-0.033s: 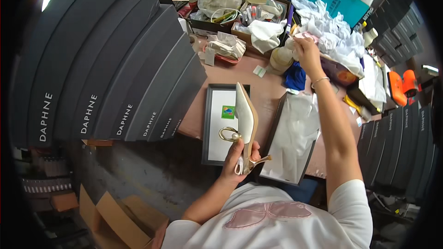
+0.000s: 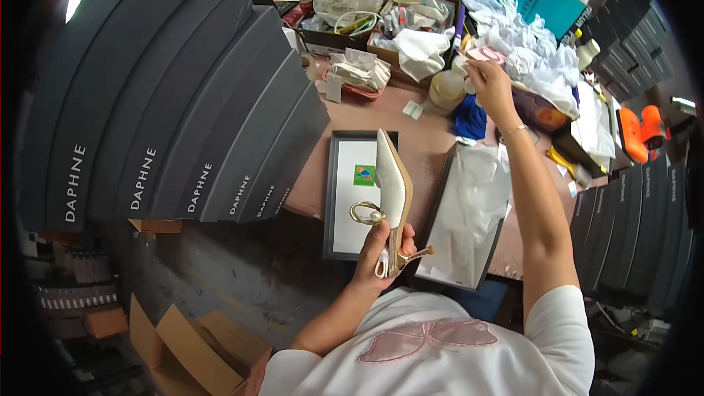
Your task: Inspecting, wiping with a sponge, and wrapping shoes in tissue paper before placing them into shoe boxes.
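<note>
- Left hand (image 2: 375,258): closed firmly around the rear part of a white pointed-toe shoe with a tan sole and slim gold heel (image 2: 394,187); thumb on the upper's side, fingers wrapping the heel side.
- Shoe position: toe extends beyond the grip, away from the person; sole faces right, heel projects rightward past the fingers. A gold ring ornament with a pearl-like bead (image 2: 367,213) sits just above the thumb.
- Right hand (image 2: 493,86): arm outstretched, fingers bent together beside a squat translucent bottle with yellowish contents (image 2: 445,93). Fingertips partly hidden; cannot tell whether they grasp anything.
- Below the shoe: shallow dark-grey box part with white interior (image 2: 332,183), on the pinkish tabletop (image 2: 359,116).
- Right of the shoe: dark-grey box lined with white tissue (image 2: 437,209).
- Near the right wrist: crumpled blue cloth (image 2: 470,119).
</note>
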A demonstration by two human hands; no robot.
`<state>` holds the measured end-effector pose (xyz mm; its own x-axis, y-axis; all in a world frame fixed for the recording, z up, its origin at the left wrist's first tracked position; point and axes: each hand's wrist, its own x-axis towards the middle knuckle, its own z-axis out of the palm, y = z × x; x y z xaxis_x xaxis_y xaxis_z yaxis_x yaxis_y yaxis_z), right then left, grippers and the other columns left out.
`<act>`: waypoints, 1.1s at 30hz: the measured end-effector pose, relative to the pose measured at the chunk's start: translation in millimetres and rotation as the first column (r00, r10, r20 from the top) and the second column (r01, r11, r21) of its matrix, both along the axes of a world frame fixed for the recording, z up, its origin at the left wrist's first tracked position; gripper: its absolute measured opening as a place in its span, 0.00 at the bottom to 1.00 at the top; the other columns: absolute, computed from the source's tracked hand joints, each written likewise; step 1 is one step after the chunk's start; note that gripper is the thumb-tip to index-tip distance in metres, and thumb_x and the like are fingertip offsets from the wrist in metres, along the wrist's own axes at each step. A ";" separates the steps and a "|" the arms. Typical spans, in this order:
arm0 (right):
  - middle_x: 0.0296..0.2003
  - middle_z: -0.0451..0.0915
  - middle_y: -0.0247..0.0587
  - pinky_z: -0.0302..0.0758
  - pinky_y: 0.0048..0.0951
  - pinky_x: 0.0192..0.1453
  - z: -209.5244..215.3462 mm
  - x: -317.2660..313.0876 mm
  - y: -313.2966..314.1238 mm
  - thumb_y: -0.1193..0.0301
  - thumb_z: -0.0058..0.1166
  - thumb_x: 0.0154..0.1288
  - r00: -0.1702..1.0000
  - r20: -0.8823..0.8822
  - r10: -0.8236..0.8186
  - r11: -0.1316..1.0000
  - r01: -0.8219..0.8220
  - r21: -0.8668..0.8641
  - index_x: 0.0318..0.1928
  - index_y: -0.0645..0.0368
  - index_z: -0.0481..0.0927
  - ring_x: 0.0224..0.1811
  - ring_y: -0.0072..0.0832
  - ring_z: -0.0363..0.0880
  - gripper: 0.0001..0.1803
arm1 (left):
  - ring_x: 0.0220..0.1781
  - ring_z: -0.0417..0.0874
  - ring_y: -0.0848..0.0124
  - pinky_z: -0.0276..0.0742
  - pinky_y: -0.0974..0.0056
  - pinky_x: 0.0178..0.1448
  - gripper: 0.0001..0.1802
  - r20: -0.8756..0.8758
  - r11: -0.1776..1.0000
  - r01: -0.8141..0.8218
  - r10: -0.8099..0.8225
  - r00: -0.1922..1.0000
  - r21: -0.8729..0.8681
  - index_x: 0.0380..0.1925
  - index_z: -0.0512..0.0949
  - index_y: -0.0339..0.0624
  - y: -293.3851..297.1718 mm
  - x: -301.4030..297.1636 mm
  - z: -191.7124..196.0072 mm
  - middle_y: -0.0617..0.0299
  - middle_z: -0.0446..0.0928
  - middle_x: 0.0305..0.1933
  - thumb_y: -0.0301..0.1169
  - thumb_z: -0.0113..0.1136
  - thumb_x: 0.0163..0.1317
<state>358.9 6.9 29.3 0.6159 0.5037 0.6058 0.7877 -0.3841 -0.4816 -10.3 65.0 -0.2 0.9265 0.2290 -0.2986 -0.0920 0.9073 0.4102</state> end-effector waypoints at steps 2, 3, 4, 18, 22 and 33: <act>0.32 0.81 0.49 0.75 0.32 0.37 22.5 -63.0 -19.2 0.71 0.58 0.59 0.966 -0.240 0.100 0.994 -0.107 -0.020 0.40 0.63 0.82 0.29 0.38 0.80 0.10 | 0.28 0.71 0.73 0.65 0.68 0.37 0.31 0.047 0.997 0.070 -0.069 0.997 -0.023 0.40 0.74 0.35 -2.8 -12.1 -4.4 0.61 0.72 0.26 0.57 0.45 0.68; 0.31 0.80 0.46 0.74 0.30 0.35 28.2 -100.4 -37.7 0.71 0.59 0.59 0.923 -0.353 0.152 0.985 -0.172 -0.026 0.38 0.63 0.81 0.28 0.33 0.79 0.10 | 0.27 0.70 0.73 0.64 0.68 0.36 0.31 0.019 0.998 0.054 -0.054 0.998 -0.026 0.39 0.74 0.35 -8.0 -15.3 -3.0 0.61 0.71 0.24 0.57 0.45 0.68; 0.30 0.80 0.43 0.74 0.28 0.33 33.3 -138.8 -61.1 0.71 0.60 0.59 0.868 -0.458 0.193 0.973 -0.229 -0.024 0.37 0.63 0.81 0.26 0.29 0.78 0.09 | 0.27 0.70 0.73 0.64 0.68 0.36 0.31 -0.005 0.999 0.045 -0.045 0.999 -0.026 0.39 0.74 0.35 -14.0 -17.1 -1.4 0.61 0.71 0.23 0.57 0.45 0.68; 0.33 0.76 0.30 0.64 0.32 0.44 33.0 -342.4 -182.4 0.74 0.66 0.47 0.951 -0.129 0.282 0.959 -0.284 0.002 0.41 0.57 0.81 0.33 0.25 0.75 0.17 | 0.37 0.77 0.75 0.76 0.70 0.41 0.21 -0.239 0.908 0.395 -0.355 0.904 0.144 0.47 0.69 0.44 -96.5 -30.7 14.7 0.61 0.74 0.39 0.50 0.41 0.72; 0.32 0.75 0.31 0.63 0.32 0.42 28.3 -341.5 -187.1 0.74 0.66 0.47 0.944 -0.159 0.290 0.954 -0.297 -0.027 0.40 0.56 0.81 0.33 0.26 0.74 0.16 | 0.40 0.79 0.74 0.77 0.69 0.42 0.19 -0.278 0.934 0.345 -0.308 0.910 0.093 0.50 0.68 0.45 -104.9 -35.3 12.6 0.62 0.75 0.40 0.47 0.42 0.73; 0.30 0.73 0.32 0.60 0.33 0.40 31.6 -342.5 -182.4 0.73 0.63 0.50 0.921 -0.264 0.288 0.956 -0.294 0.015 0.36 0.54 0.80 0.33 0.29 0.70 0.11 | 0.43 0.81 0.72 0.79 0.66 0.44 0.15 -0.257 0.947 0.308 -0.276 0.926 0.091 0.54 0.66 0.49 -99.8 -41.5 4.1 0.62 0.77 0.46 0.41 0.43 0.74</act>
